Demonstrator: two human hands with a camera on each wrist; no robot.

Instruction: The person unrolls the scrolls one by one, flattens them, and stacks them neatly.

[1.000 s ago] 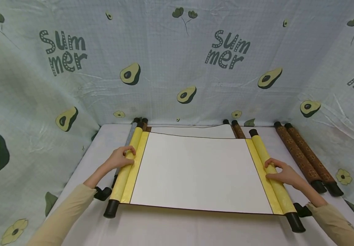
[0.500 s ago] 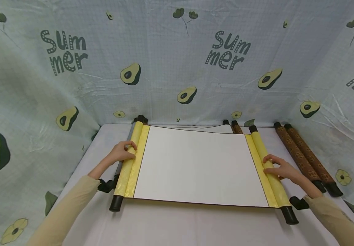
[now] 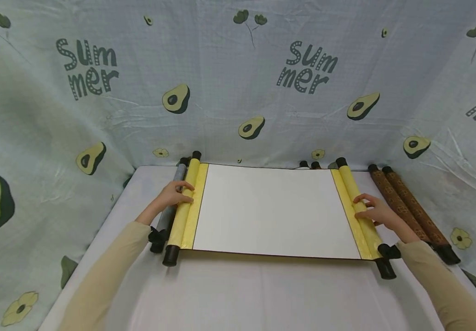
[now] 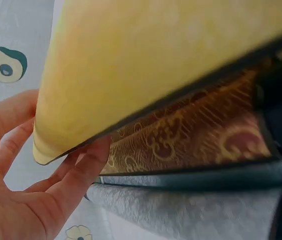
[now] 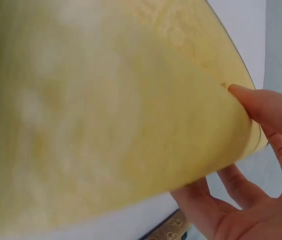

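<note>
A partly unrolled scroll [image 3: 275,211] with a blank white sheet, yellow borders and black rod ends spans between my hands. My left hand [image 3: 171,195] grips its left yellow roll, thumb on the inner side and fingers over it. On the other side, my right hand [image 3: 380,215] grips the right roll the same way. In the left wrist view, the left hand [image 4: 21,180] holds the yellow roll's edge just above a brown patterned scroll [image 4: 180,135] and a grey scroll [image 4: 190,210]. Thumb and fingers of the right hand [image 5: 260,195] wrap the yellow roll in the right wrist view.
Two brown patterned scrolls [image 3: 401,209] lie rolled along the right of the white table [image 3: 254,299]. Black rod ends [image 3: 315,165] poke out behind the yellow scroll. A cloth backdrop [image 3: 221,59] printed with avocados rises on three sides.
Both hands have carried the yellow scroll away from the person, toward the back of the table. It now covers most of the white scroll lying there, and more of the grey scroll shows.
</note>
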